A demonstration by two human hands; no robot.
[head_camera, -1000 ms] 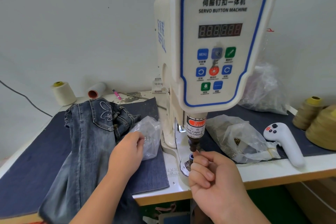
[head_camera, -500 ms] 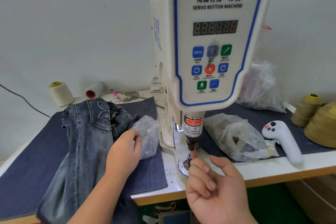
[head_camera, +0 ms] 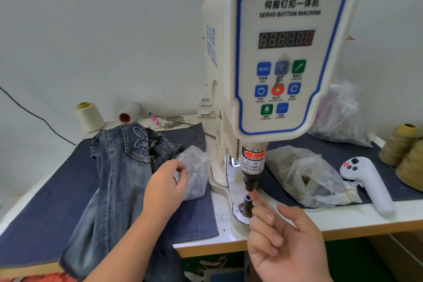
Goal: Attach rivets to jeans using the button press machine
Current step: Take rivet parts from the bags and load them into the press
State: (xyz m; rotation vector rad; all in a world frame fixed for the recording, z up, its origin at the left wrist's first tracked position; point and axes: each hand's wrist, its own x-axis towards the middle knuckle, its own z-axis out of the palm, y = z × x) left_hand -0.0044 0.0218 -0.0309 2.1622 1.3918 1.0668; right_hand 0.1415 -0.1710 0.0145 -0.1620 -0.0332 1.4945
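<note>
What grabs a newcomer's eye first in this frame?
The big white servo button machine with its blue-edged control panel fills the upper right. Below it, the right hand has its index fingertip at the gap between the dark punch and the lower die. At left, the left hand is at a small clear plastic bag, beside jeans draped over the table edge.

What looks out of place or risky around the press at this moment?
The right hand has its index fingertip raised into the gap between the press head and the lower die, right under the finger-warning label. The jeans hang off the front table edge, not under the press. Nothing looks spilled or damaged.
</note>
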